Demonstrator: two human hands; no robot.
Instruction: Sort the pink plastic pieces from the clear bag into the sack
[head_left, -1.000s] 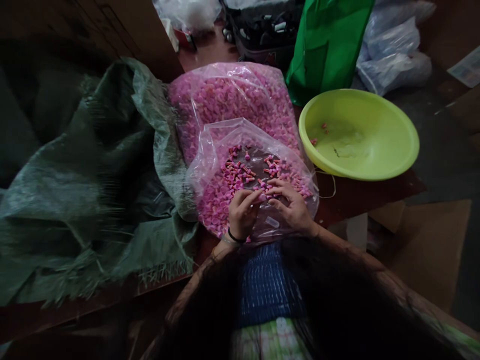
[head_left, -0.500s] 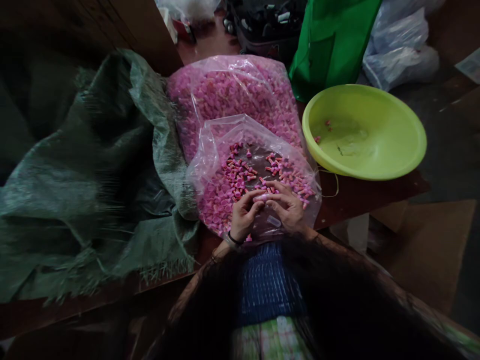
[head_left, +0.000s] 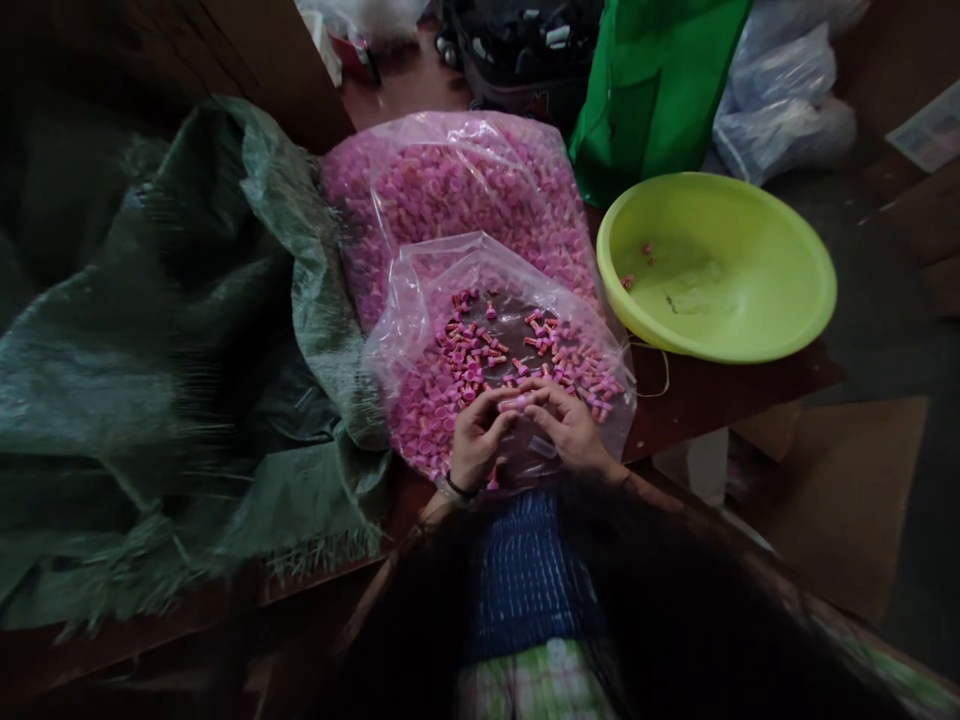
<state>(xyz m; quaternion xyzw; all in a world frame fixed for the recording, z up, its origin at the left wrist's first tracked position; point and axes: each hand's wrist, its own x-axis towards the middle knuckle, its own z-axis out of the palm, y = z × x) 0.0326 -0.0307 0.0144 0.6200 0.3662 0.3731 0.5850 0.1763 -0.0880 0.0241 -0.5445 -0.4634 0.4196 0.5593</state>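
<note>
Fingertips of my left hand (head_left: pixel 474 440) and my right hand (head_left: pixel 571 428) meet around a small pink plastic piece (head_left: pixel 517 402), which both pinch between thumb and fingers. The piece lies roughly level, and its exact kind is too small to make out. Below my hands spreads the opened mouth of a clear plastic bag (head_left: pixel 480 262), with many loose pink pieces (head_left: pixel 431 410) on it. Just under the held piece, a clear plastic cap-like part (head_left: pixel 543 447) lies on the bag. The fingers partly hide the pieces behind them.
Behind the opened mouth lies the full part of the bag, packed with pink pieces (head_left: pixel 457 180). A yellow-green basin (head_left: pixel 750 290) with a few small pieces stands at right. A green woven sack (head_left: pixel 247 480) lies left. A green bag (head_left: pixel 637 100) and a cardboard sheet (head_left: pixel 840 500) are further right.
The whole view has shifted slightly. The held pink piece has tilted a little between my fingers, and both hands stay close together around it.
</note>
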